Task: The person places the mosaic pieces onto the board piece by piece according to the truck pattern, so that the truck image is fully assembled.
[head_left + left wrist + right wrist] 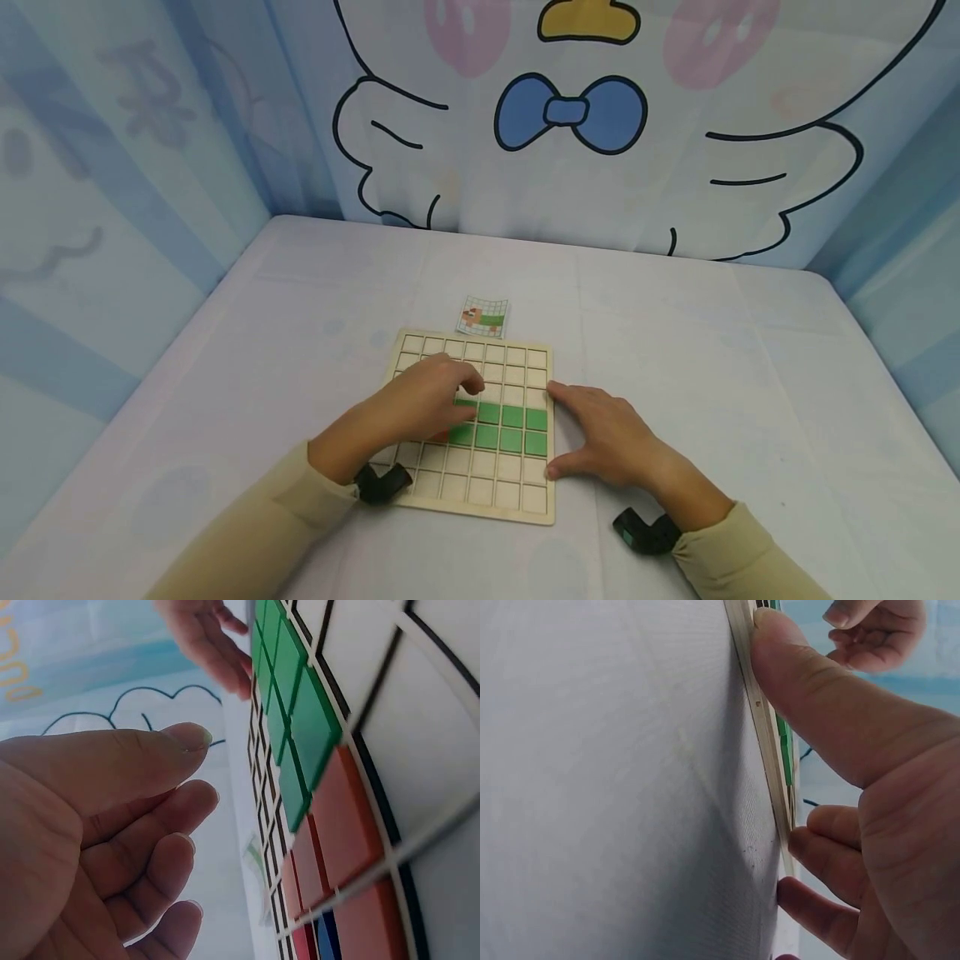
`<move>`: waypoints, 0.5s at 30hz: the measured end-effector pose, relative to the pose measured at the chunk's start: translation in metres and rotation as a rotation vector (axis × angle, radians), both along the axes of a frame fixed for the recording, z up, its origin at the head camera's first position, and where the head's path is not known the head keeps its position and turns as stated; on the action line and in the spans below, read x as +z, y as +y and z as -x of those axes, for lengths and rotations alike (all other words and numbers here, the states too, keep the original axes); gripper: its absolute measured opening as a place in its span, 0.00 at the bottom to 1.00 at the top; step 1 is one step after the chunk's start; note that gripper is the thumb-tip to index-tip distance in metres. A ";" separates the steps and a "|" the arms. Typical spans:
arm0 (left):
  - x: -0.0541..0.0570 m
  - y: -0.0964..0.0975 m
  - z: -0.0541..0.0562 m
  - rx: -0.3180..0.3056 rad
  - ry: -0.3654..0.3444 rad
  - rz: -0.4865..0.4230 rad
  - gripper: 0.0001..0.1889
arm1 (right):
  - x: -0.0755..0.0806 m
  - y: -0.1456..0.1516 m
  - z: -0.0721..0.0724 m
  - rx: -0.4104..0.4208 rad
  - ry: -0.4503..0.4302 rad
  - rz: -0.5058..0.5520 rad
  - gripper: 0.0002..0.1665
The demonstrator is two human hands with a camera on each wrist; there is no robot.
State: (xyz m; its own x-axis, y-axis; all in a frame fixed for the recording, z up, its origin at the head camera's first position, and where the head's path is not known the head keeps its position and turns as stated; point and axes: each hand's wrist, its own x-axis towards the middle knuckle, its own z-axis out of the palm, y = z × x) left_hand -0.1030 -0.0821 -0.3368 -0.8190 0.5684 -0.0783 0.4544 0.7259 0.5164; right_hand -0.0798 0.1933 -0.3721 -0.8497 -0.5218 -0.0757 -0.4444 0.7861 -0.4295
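Observation:
A square wooden grid board (480,492) lies on the table, with two rows of green tiles (513,439) in its cells. Red-orange tiles (345,814) sit beside the green ones, and a bit of dark blue shows below them in the left wrist view. Above the board's left half hovers my left hand (423,400), thumb and fingers apart, nothing between them; it hides part of the tiles from the head view. My right hand (611,437) touches the board's right edge with thumb and fingertips spread along it.
A small picture card (483,318) with a gridded coloured pattern lies just beyond the board's far edge. The white-covered table (720,400) has printed curtains (585,192) behind it and at both sides. Each wrist wears a black device (647,533).

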 end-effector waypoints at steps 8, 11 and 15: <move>-0.001 -0.023 -0.002 0.097 -0.017 -0.005 0.13 | 0.000 0.000 0.000 0.000 0.003 -0.004 0.61; 0.000 -0.032 -0.004 0.126 -0.009 0.001 0.13 | 0.000 0.000 0.000 -0.002 -0.001 -0.004 0.61; 0.001 -0.044 -0.007 0.175 -0.018 0.000 0.13 | 0.000 0.000 0.000 -0.004 -0.005 0.001 0.61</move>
State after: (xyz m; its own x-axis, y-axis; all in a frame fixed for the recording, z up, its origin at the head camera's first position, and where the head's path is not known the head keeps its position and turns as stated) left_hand -0.0955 -0.1265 -0.3356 -0.9040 0.4170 -0.0939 0.3116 0.7934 0.5229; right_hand -0.0795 0.1937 -0.3723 -0.8511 -0.5189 -0.0796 -0.4394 0.7872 -0.4328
